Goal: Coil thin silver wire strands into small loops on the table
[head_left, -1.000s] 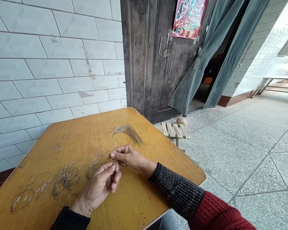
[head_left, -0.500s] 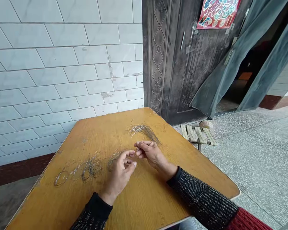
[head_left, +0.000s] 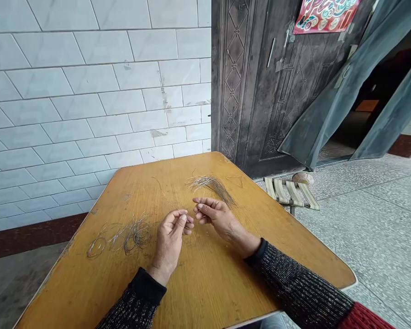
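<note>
At left on the tabletop [head_left: 208,274], loops of thin wire [head_left: 135,236], lying loosely in a row, some overlapping. Just right of those, the left hand [head_left: 169,237], raised over the tabletop, fingers drawn into a pinch, thumb against forefinger, apparently around a thin strand [head_left: 160,186] slanting away to the far left. Half a second ago, same thumb and forefinger spread apart; now closed together, suggesting, as a judgement, a fresh grip on the wire being worked. A full second ago, both hands almost meeting at a short upright piece; now a narrow gap between. Next, the right hand [head_left: 222,221], thumb resting against bent fingers, forefinger reaching leftward; any wire held there too fine to make out. Just beyond, toward the far side, a fanned bundle of wires [head_left: 214,183]. Farther right, a dark door [head_left: 256,105], a strap-seat stool [head_left: 287,192], then a red poster [head_left: 325,18], brightly patterned, and a grey-blue curtain [head_left: 335,109]. No readable writing, brand or label.
</note>
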{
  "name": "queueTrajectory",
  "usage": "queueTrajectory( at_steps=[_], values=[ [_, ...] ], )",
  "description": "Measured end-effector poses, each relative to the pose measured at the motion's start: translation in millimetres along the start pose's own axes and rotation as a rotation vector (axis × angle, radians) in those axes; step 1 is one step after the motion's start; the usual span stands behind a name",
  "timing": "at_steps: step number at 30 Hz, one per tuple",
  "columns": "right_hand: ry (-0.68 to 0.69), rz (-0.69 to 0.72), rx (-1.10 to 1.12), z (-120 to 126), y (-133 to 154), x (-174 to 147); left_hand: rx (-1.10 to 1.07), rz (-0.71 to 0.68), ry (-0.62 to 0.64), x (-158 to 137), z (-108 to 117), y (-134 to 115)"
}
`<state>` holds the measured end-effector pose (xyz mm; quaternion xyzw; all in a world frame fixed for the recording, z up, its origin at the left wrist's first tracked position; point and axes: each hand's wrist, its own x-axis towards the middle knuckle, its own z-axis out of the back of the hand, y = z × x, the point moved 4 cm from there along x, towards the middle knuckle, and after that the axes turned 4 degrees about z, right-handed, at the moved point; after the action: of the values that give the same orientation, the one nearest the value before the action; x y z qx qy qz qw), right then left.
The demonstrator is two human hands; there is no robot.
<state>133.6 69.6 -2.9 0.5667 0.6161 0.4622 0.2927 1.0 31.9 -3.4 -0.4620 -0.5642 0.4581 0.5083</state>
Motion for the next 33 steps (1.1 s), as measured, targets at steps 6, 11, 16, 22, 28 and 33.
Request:
queueTrajectory(
  at_steps=[6, 11, 16, 22, 28, 33],
  values=[
    [0.008, 0.126, -0.227, -1.6, 1.6, -2.4, -0.129, 0.105, -0.009, -0.3, -1.1, 2.6],
    [0.103, 0.254, -0.549, -5.3, 3.8, -6.9, -0.077, 0.084, -0.033, 1.2, 1.8, 3.3],
    [0.168, 0.350, -0.847, -5.3, 7.7, -9.6, 0.120, -0.044, 0.026, 3.3, 2.7, 2.5],
    [0.234, 0.518, -0.945, -6.4, 6.1, -10.5, 0.232, -0.125, 0.070, 2.4, -0.1, 0.2],
    [0.076, 0.379, -0.536, -6.8, 2.7, -7.6, 0.103, -0.052, 0.041, 1.6, -0.5, 0.4],
    [0.035, 0.316, -0.429, -6.7, 0.4, -7.1, 0.060, -0.023, 0.046, 2.5, 0.6, 2.2]
  ],
)
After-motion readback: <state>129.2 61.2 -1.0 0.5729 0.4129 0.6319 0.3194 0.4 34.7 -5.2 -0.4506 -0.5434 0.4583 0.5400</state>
